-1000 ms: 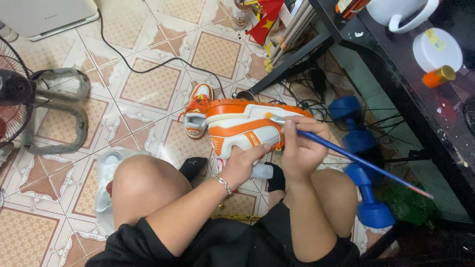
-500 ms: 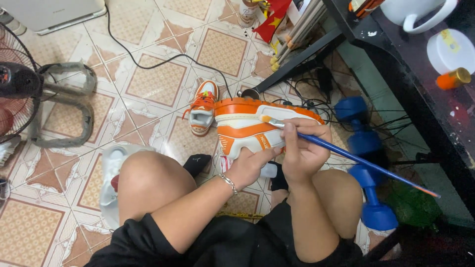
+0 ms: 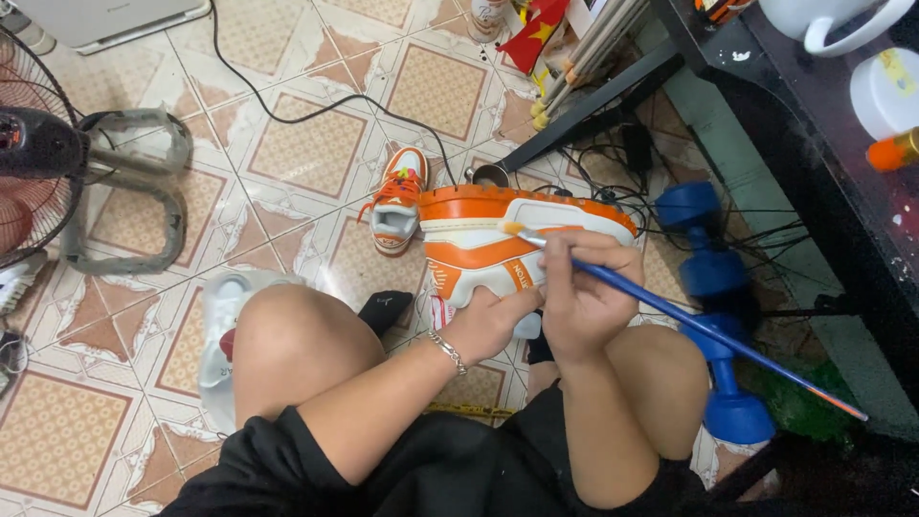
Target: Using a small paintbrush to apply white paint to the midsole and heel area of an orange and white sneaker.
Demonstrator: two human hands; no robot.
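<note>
Sneaker (image 3: 498, 244), orange-white: light, stiff-soled, likely wet paint; left hand (image 3: 493, 321) grips underside, right hand (image 3: 579, 287) pinches blue paintbrush (image 3: 689, 321).

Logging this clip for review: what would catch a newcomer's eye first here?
The orange and white sneaker, propped sole-up at centre, with the left hand steadying it. The right hand holds a long blue paintbrush, tip on the shoe's side. Behind lies a smaller orange shoe; blue dumbbells sit to the right.

My right hand (image 3: 584, 292) has slid the paintbrush (image 3: 670, 311) tip leftward along the orange-and-white sneaker (image 3: 498, 244); head view drifted slightly.
</note>
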